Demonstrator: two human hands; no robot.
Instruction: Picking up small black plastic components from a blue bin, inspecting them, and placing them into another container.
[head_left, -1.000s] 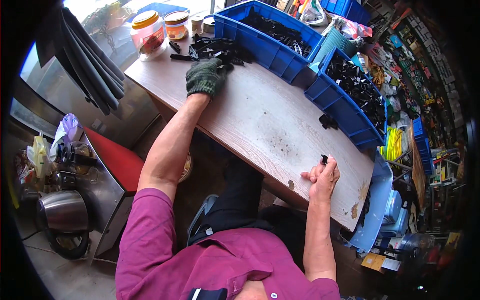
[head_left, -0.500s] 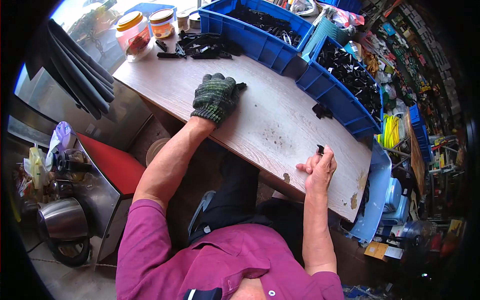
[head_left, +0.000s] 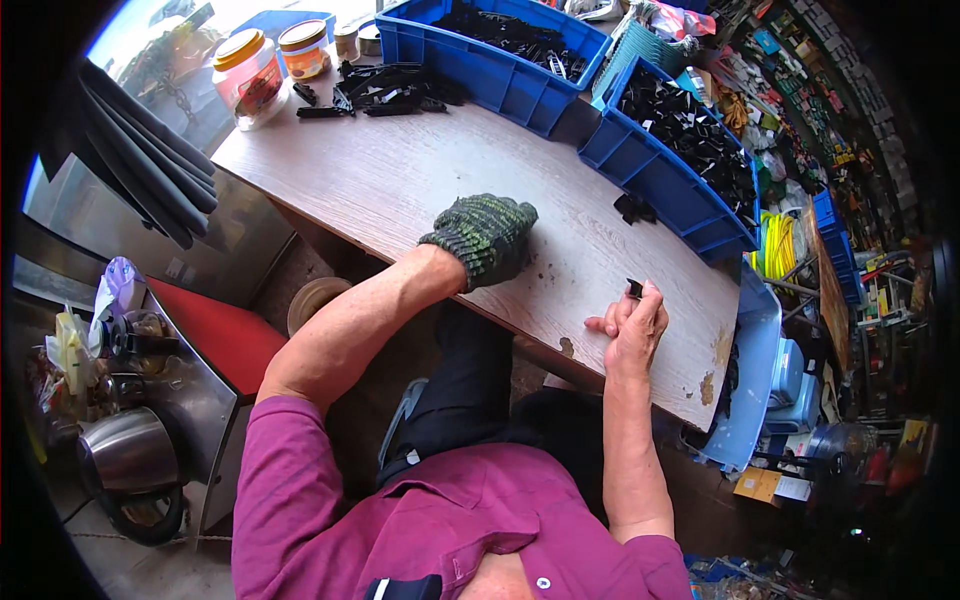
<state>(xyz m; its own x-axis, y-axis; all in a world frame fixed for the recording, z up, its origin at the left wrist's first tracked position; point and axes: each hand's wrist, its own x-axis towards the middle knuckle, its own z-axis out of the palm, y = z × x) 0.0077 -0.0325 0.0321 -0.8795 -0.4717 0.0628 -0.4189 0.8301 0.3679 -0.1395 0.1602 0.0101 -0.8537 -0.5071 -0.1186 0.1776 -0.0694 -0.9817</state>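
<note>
My left hand (head_left: 485, 240), in a dark green and black knitted glove, is over the table's near-middle part with its fingers curled down. The black plastic part that stuck out of this glove a moment ago is now hidden beneath it. My bare right hand (head_left: 635, 325) is just above the table's right part, palm partly turned up. Between thumb and forefinger it pinches a small black plastic clip-like piece (head_left: 634, 289); its other fingers are loosely bent. A few more small black pieces (head_left: 634, 209) lie on the table (head_left: 590, 250) beyond my right hand.
Two blue bins, one (head_left: 480, 75) at the back and one (head_left: 660, 180) at the right, hold many black parts. A pile of long black parts (head_left: 390, 92) lies at the far left beside lidded jars (head_left: 250, 85). A steel kettle (head_left: 130, 450) stands left, and a light blue tub (head_left: 750, 400) right.
My gloved left hand has moved right and nearer to me, toward my right hand, taking the black part along. My right hand keeps its pinch and has hardly moved.
</note>
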